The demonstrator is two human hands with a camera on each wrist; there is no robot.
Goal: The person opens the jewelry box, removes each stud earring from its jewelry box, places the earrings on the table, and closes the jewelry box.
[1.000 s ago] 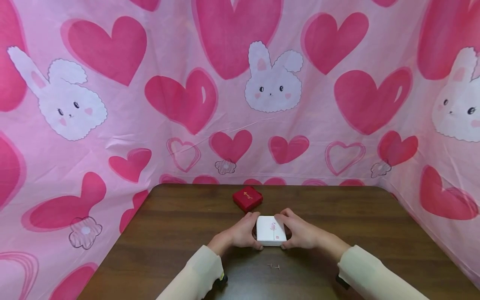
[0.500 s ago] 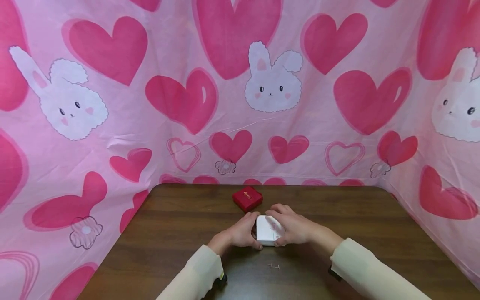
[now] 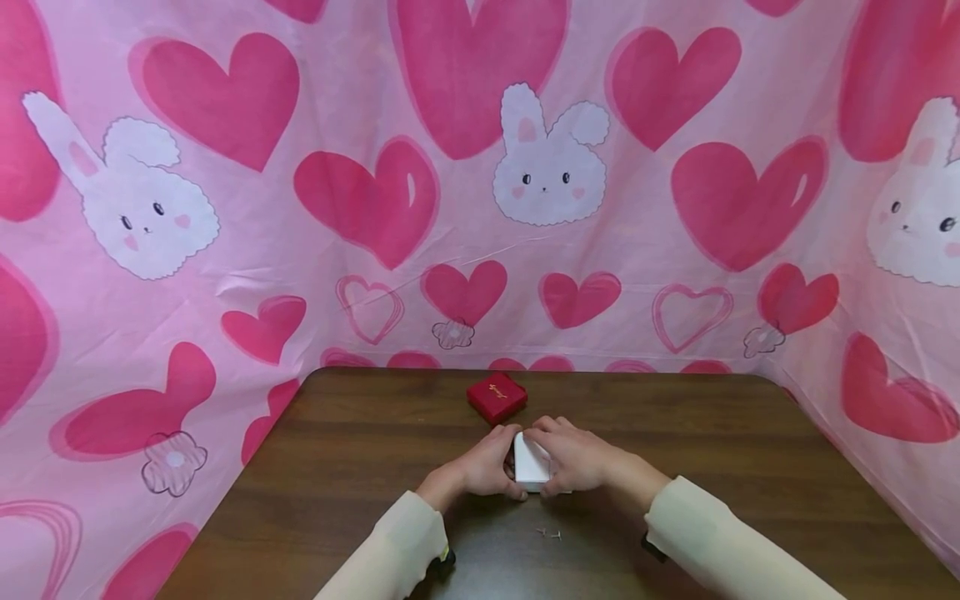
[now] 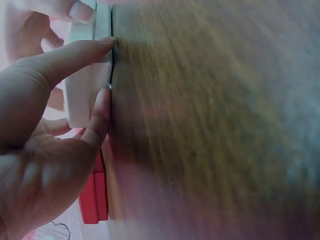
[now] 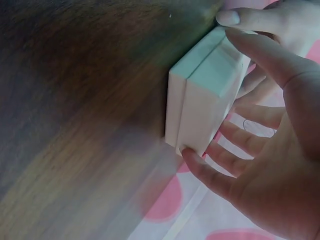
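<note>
You have the white box (image 3: 531, 467) on the brown table (image 3: 360, 433), near the middle, between your two hands, and its lower side seems to rest on the wood. Your left hand (image 3: 489, 467) is at the left side; in its wrist view the thumb and one finger press low, on the base (image 4: 103, 70), with a gap between them, so I think this hand is there to make the lower part steady. Your right hand (image 3: 576, 458) comes over the right part of the top, thumb at the near edge and fingers toward the far edge, clamped across the lid (image 5: 202, 112); its other fingers are spread apart from each other. This higher hold, above the seam, probably lets you handle the lid separately from the base, but how hard either hand squeezes I cannot tell. The red box (image 3: 497, 398) stands behind, a little to the left, turned at an angle and touched by neither hand, perhaps to leave the working place free. Two small pin-like pieces (image 3: 557, 535) lie on your side of the white box, apart from it, maybe to be within easy reach; they are too tiny to name surely.
</note>
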